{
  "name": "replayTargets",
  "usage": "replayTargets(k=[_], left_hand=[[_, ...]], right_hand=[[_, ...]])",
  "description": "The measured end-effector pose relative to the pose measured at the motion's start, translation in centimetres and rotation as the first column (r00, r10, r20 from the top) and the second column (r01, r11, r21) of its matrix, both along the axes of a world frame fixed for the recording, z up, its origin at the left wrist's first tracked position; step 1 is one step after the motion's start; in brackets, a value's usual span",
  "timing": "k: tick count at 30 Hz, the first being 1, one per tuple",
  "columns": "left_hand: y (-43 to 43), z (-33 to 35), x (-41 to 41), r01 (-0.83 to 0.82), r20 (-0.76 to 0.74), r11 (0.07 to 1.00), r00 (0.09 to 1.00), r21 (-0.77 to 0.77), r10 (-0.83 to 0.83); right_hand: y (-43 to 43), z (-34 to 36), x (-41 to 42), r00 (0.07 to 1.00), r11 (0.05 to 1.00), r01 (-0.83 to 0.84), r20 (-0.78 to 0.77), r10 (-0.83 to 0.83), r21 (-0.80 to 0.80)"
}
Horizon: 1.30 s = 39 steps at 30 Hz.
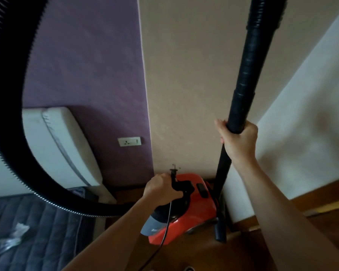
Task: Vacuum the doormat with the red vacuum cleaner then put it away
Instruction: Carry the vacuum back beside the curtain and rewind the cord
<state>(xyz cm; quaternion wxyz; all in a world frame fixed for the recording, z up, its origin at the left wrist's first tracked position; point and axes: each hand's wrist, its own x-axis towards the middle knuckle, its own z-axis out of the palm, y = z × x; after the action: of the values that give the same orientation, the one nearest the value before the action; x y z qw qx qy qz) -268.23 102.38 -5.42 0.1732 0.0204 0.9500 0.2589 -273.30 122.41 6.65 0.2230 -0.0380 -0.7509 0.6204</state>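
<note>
From the head camera, one red vacuum cleaner (186, 210) sat on the wooden floor (204, 255) at the foot of the beige wall (184, 75), near the corner where it met the purple wall (86, 65). The left hand (160, 187) was curled tight round one black power plug (172, 174), prongs pointing up, just above the cleaner's top, and one power cord (167, 218) hung down from the fist across the cleaner. The right hand (239, 141) was wrapped fully round one black wand (243, 85), which stood nearly upright with its lower end beside the cleaner on the right. One ribbed black hose (6, 114) looped down the left side. A pale logo on the cleaner's grey front panel (155, 225) was too blurred to read. One white wall socket (129, 141) was set in the purple wall, right of one white padded headboard (63, 145). Dark quilted bedding (37, 231) at near left carried one crumpled clear plastic wrapper (6, 239).
</note>
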Motion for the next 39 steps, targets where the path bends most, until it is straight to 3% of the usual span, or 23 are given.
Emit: replayTargets(k=[6, 22, 26, 31, 35, 39], left_hand=[[-0.5, 6.9, 2.8, 0.001, -0.031, 1.0, 1.0, -0.019, -0.001], [5.3, 11.4, 4.5, 0.062, -0.113, 0.994, 0.991, -0.085, -0.071], [7.4, 11.3, 3.4, 0.15, -0.103, 0.987, 0.982, -0.062, -0.156], [11.2, 10.5, 1.6, 0.323, -0.031, 0.941, 0.946, 0.096, -0.322], [14.4, 9.7, 0.3, 0.487, 0.001, 0.856, 0.869, 0.175, -0.495], [17.6, 9.3, -0.2, 0.64, -0.015, 0.753, 0.763, 0.152, -0.646]], right_hand=[[-0.1, 6.5, 5.0, 0.998, 0.999, 0.03, -0.056, -0.032, -0.026], [7.3, 7.8, 11.0, 0.971, 0.977, 0.206, -0.113, -0.211, -0.056], [9.3, 7.3, 12.6, 0.947, 0.951, 0.306, -0.085, -0.308, -0.045], [12.2, 6.6, 14.4, 0.89, 0.891, 0.451, -0.048, -0.454, -0.06], [13.7, 6.5, 16.0, 0.824, 0.824, 0.563, -0.04, -0.566, -0.066], [14.2, 6.7, 19.5, 0.713, 0.714, 0.7, -0.049, -0.7, -0.008]])
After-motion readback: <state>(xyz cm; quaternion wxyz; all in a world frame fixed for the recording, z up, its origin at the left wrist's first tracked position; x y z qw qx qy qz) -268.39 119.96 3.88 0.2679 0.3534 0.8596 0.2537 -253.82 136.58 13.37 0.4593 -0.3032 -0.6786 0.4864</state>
